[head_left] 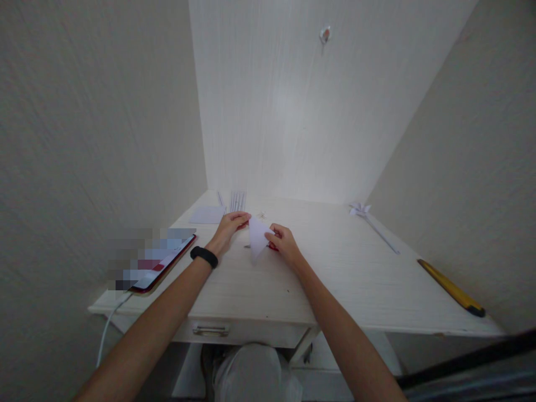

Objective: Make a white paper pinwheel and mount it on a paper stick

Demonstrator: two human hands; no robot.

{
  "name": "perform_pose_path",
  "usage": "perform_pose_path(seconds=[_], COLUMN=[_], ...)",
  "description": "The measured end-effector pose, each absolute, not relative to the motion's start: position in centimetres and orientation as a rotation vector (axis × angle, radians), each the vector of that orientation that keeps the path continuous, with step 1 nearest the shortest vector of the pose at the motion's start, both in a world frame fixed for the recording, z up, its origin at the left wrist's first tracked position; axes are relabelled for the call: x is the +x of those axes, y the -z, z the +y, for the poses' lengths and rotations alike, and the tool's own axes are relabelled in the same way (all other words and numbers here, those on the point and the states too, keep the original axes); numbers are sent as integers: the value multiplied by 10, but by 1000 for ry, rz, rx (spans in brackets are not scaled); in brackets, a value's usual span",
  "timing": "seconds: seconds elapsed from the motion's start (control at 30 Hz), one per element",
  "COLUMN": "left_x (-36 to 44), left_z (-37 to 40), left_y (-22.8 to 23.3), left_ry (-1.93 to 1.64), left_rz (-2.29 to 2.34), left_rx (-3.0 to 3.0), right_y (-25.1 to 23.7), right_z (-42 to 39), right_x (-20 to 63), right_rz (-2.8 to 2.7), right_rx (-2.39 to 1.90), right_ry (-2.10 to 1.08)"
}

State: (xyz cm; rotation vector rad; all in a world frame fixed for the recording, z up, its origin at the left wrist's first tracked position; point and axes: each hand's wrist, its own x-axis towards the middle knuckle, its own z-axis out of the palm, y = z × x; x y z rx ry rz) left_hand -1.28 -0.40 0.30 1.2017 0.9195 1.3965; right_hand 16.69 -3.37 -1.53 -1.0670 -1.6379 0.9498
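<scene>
Between my two hands, above the desk, is a white sheet of paper that looks triangular, one point hanging down. My left hand pinches its upper left corner. A black band circles that wrist. My right hand grips the paper's right edge between thumb and fingers. Something with a red part shows under the right fingers, and a short metal tip sticks out left of the paper; most of this object is hidden, so its kind is unclear. Small scraps lie just behind the paper.
Flat white paper and several thin white sticks lie at the back left. A phone with a cable stands left. At right are a paper pinwheel on a stick and a yellow utility knife. Walls enclose the desk.
</scene>
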Motion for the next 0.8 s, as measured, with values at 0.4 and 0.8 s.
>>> perform_pose_path(seconds=[0.4,0.8], left_x=[-11,-13], left_z=[-9,-5], left_y=[-6,-2], left_ry=[-1406,-1395], left_rz=[943,926], left_rx=[1202,1206], right_y=[16,14], right_z=[-33,-35], right_x=[167,166], right_rz=[-1646,-1646], right_rx=[-1060,-1089], right_ry=[-942,-927])
